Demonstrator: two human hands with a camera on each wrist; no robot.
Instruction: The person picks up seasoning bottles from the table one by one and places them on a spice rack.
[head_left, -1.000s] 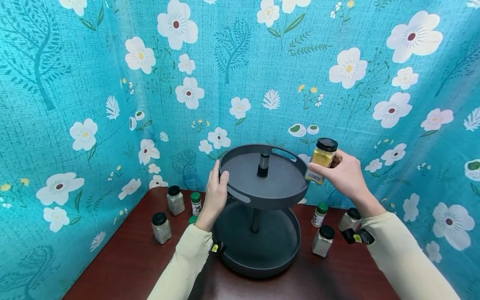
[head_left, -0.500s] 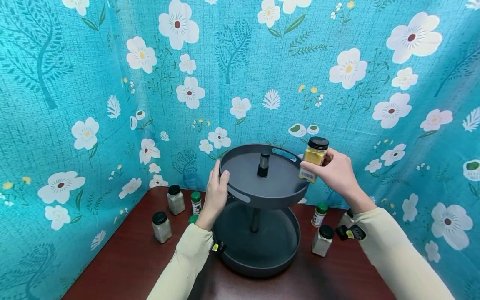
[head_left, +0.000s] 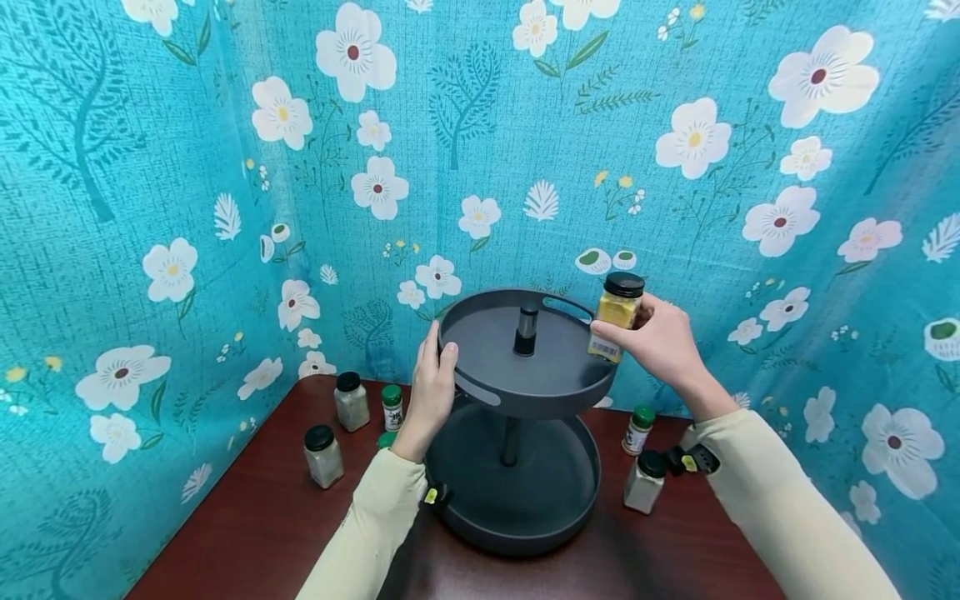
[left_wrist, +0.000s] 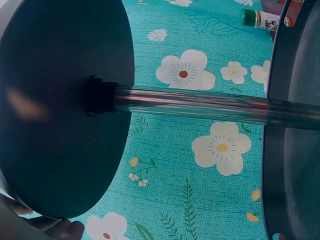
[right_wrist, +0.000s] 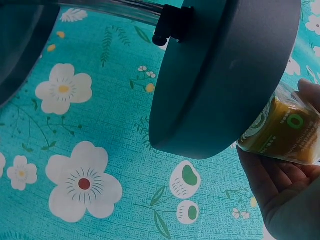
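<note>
A black-lidded spice jar of yellow powder (head_left: 617,312) is held by my right hand (head_left: 663,337), thumb on the near side and fingers on the far side. It overlaps the right rim of the upper tier of a dark grey two-tier tray (head_left: 487,362). In the right wrist view, the jar's base (right_wrist: 257,125) is right at the tier's outer wall (right_wrist: 250,65). My left hand (head_left: 432,387) holds the left rim of the upper tier, thumb over the edge and fingers outside. The left wrist view shows the tier's underside (left_wrist: 65,160) with fingertips (left_wrist: 72,230) at its edge.
The lower tier (head_left: 517,533) stands on the dark red table (head_left: 247,517). Left of it are two black-lidded jars (head_left: 323,457) and green-capped bottles (head_left: 392,408). To the right stand a green-capped bottle (head_left: 637,432) and a black-lidded jar (head_left: 645,483). A blue floral curtain (head_left: 480,117) hangs behind.
My right hand has moved left with the yellow spice jar, from beside the upper tier's rim to overlapping it. My left hand and the tray have stayed put.
</note>
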